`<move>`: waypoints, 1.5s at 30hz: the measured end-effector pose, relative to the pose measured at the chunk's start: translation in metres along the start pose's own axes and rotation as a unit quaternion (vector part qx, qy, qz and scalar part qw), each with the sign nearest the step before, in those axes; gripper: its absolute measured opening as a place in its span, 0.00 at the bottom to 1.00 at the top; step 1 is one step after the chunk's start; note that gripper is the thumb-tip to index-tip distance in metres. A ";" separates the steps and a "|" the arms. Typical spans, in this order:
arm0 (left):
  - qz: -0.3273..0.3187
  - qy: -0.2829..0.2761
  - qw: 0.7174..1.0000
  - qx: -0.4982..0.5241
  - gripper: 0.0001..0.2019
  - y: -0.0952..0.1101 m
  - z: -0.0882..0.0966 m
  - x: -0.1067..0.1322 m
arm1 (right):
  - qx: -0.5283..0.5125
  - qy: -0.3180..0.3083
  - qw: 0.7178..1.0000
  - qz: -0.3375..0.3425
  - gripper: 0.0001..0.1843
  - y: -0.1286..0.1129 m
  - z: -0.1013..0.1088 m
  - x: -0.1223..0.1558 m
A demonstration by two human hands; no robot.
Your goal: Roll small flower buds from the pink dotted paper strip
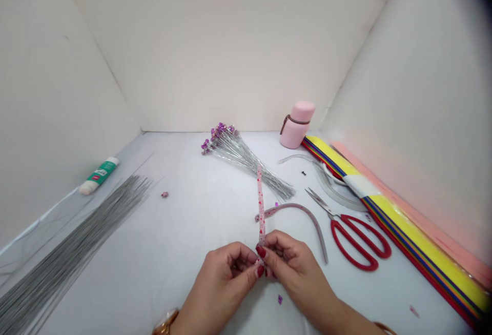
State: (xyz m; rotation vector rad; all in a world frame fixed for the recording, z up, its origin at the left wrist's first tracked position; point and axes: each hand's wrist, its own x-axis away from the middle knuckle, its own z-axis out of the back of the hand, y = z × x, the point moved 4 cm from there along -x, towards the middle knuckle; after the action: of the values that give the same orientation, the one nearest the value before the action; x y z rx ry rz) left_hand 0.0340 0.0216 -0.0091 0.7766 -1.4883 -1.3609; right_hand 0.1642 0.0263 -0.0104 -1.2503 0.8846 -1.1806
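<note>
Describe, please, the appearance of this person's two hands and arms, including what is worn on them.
The left hand and right hand wear no gloves, and each shows a glossy red thumbnail. At the left wrist is a gold-coloured band, possibly a watch, cut off by the frame. A thin brownish-gold band crosses the right forearm. No sleeves show.

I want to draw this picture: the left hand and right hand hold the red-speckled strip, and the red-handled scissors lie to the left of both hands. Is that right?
Not quite: the head view shows the red-handled scissors to the right of both hands. The left hand and right hand do hold the red-speckled strip.
</note>
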 end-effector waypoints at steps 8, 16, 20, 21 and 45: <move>0.022 -0.002 1.000 0.011 0.08 -0.003 0.004 0.000 | -0.016 0.004 1.000 0.003 0.07 -0.002 0.000 0.000; 0.084 -0.032 0.988 0.129 0.10 -0.009 -0.001 -0.005 | -0.040 0.017 0.999 0.008 0.08 -0.001 0.001 0.000; 0.077 -0.044 0.985 0.145 0.10 -0.007 -0.001 -0.005 | -0.075 0.007 0.997 -0.011 0.08 0.000 0.000 0.000; 0.073 -0.047 0.986 0.143 0.10 -0.007 -0.001 -0.005 | -0.082 0.006 0.997 -0.014 0.09 0.000 -0.001 0.000; 0.044 -0.001 0.997 0.060 0.09 -0.001 0.001 0.000 | -0.058 0.015 0.998 -0.011 0.08 0.000 0.001 0.000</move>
State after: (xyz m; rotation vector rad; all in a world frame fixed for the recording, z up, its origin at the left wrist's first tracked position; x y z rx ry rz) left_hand 0.0325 0.0218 -0.0105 0.7755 -1.5982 -1.2172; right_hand 0.1649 0.0264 -0.0104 -1.3429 0.9751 -1.1811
